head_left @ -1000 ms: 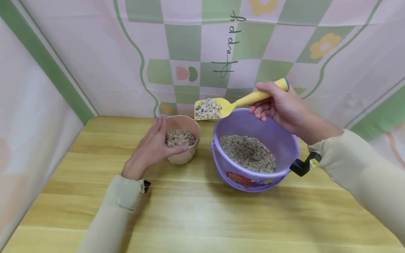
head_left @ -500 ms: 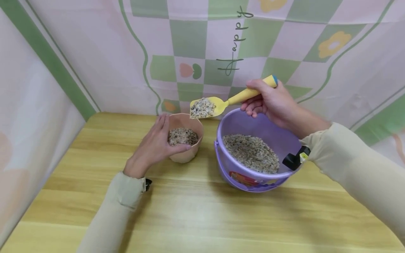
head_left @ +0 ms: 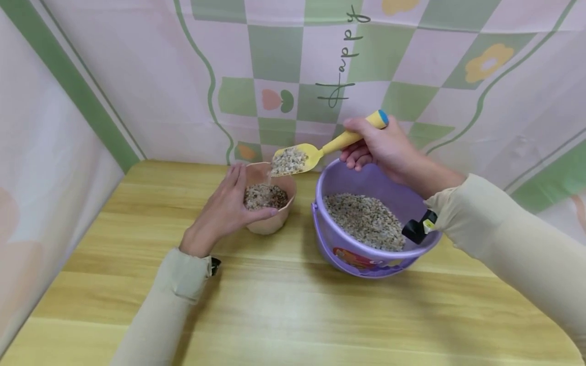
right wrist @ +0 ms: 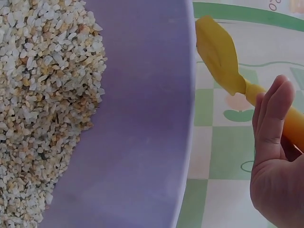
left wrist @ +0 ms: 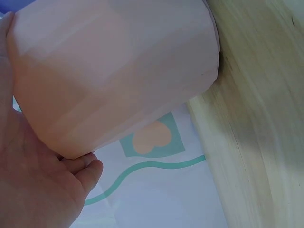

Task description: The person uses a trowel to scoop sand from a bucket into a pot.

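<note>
In the head view my right hand (head_left: 386, 147) grips the handle of a yellow toy shovel (head_left: 313, 155) above the bucket's far rim. Its blade, heaped with pale gravel (head_left: 289, 160), tips over a peach-coloured pot (head_left: 274, 222), and a thin trickle drops from the blade's edge. Gravel (head_left: 265, 196) lies inside the pot. My left hand (head_left: 224, 203) holds the pot from its left side, thumb along the near rim and fingers round the far side. From the left wrist view, the pot's smooth wall (left wrist: 114, 71) fills much of the frame beside my palm (left wrist: 38, 175).
Right of the pot stands a purple bucket (head_left: 327, 236) with gravel (head_left: 366, 221) in it and its handle folded down in front. The wooden table (head_left: 284, 315) ends at a checked green and white cloth (head_left: 274, 56) hanging behind. More cloth hangs at the left.
The shovel has moved left and slightly down, from beside the pot's rim to over it, and now tilts so gravel trickles out. My left hand keeps its hold on the pot.
</note>
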`<action>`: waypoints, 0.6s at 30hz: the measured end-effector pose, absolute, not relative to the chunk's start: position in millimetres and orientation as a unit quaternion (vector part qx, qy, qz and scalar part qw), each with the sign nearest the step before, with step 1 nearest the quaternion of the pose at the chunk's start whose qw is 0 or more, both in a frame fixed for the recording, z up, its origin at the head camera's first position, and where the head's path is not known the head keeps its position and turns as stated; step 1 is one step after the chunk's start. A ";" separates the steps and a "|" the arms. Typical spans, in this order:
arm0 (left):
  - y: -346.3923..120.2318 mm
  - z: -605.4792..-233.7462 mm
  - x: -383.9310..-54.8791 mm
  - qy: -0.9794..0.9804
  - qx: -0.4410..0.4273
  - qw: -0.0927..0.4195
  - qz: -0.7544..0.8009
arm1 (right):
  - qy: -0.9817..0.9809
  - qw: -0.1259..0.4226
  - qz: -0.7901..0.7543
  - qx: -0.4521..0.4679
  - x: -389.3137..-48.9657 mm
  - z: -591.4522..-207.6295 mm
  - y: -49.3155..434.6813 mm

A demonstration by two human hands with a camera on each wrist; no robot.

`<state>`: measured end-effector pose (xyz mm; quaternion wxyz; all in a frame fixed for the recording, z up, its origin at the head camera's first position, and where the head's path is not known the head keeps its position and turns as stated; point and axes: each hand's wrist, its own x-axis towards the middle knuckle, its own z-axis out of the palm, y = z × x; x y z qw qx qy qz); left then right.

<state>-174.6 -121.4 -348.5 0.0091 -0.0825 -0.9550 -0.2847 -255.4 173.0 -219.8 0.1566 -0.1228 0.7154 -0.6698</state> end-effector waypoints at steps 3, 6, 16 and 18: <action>-120.2 -348.8 -174.1 -0.956 -0.081 0.010 -0.281 | 0.717 0.150 -0.670 -0.123 -256.0 -222.1 171.2; -119.9 -348.9 -174.4 -0.956 -0.082 0.010 -0.282 | 0.720 0.144 -0.668 -0.121 -256.1 -223.1 169.6; -120.7 -349.5 -174.5 -0.955 -0.084 0.014 -0.283 | 0.739 0.122 -0.650 -0.129 -254.4 -220.5 165.4; -120.9 -349.6 -174.5 -0.955 -0.084 0.015 -0.283 | 0.746 0.116 -0.641 -0.140 -254.1 -220.1 164.7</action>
